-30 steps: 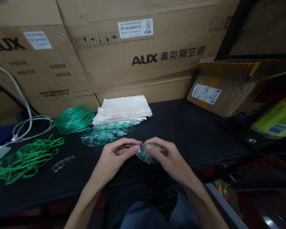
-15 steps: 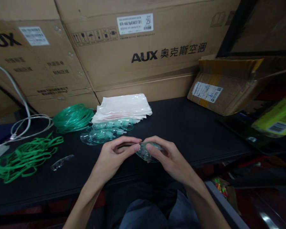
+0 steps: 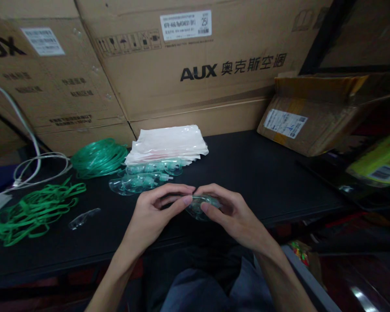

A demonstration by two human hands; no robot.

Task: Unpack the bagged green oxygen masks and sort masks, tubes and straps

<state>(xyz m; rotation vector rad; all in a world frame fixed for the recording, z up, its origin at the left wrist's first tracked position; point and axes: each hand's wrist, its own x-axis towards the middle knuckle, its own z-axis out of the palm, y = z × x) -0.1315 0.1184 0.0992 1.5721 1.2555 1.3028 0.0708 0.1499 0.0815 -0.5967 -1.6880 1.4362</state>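
Observation:
A clear, green-tinted oxygen mask (image 3: 199, 209) is held between my two hands over the table's near edge. My left hand (image 3: 164, 206) pinches the mask's left rim between thumb and fingers. From the other side my right hand (image 3: 222, 206) is wrapped round the mask, its thumb lying across the front; the palm hides part of it. Beyond my left hand, more clear masks with green fittings (image 3: 139, 183) lie in rows. Behind these rests a stack of white plastic-wrapped packets (image 3: 169, 141).
On the left are a coil of green tubing (image 3: 99, 158), a heap of green elastic straps (image 3: 35, 212), a small clear plastic piece (image 3: 84, 218) and a white cable (image 3: 30, 130). Large cartons (image 3: 149, 86) stand along the back. An opened cardboard box (image 3: 299, 117) sits at the right.
The right thumb has shifted slightly down and right on the mask. Both hands keep their hold, and the camera view has moved a little.

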